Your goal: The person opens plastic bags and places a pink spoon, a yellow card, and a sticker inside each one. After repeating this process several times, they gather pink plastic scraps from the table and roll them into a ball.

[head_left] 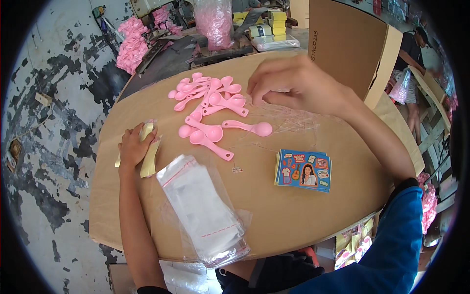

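Observation:
My left hand (132,148) rests at the table's left side, fingers curled over pale yellow paper strips (150,161). Above the right half of the table my right hand (301,84) is raised with its fingers pinched together; what they hold, if anything, is hard to see. Thin clear plastic strips (293,120) lie crumpled beneath it. Left of that hand spreads a loose pile of pink plastic spoons (214,98). Clear plastic bags (200,208) are stacked near the front edge. A stack of blue printed cards (304,170) sits right of the middle.
Brown paper covers the table (254,196). A tall cardboard box (347,46) stands at the back right. Behind the table are pink bundles (133,44), a large clear bag (214,24) and yellow stacks (276,23). Another person (410,54) is at far right.

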Tool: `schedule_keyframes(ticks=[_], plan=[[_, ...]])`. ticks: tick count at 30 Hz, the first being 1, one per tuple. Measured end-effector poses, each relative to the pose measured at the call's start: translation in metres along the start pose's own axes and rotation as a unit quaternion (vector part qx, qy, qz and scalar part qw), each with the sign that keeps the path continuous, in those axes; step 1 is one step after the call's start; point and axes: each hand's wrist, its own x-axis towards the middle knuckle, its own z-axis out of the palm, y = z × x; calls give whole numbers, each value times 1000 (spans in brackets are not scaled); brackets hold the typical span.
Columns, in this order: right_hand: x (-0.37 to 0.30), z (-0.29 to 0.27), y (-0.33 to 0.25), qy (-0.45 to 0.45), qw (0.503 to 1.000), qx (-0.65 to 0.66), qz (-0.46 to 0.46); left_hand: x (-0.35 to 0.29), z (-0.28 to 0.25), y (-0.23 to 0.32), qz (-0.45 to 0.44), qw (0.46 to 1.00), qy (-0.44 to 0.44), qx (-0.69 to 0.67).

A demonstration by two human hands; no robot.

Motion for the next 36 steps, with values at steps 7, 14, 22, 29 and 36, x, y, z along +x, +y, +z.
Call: schedule_keyframes(ticks=[7,14,22,29,36], plan=[[-13,22,5,-133,981,-39,138,2,-2,7,-18,1000,-24,0],[-22,72,14,-136,991,-9,-15,0,-2,2,-27,998,-45,-16],[-16,62,15,-270,959,-40,71,2,-2,3,-23,999,-46,-17],[5,-1,-8,80,991,-108,-23,-1,-7,2,-30,998,-47,-11],[-26,22,39,17,959,-259,115,0,-5,1,-23,999,-45,-20]])
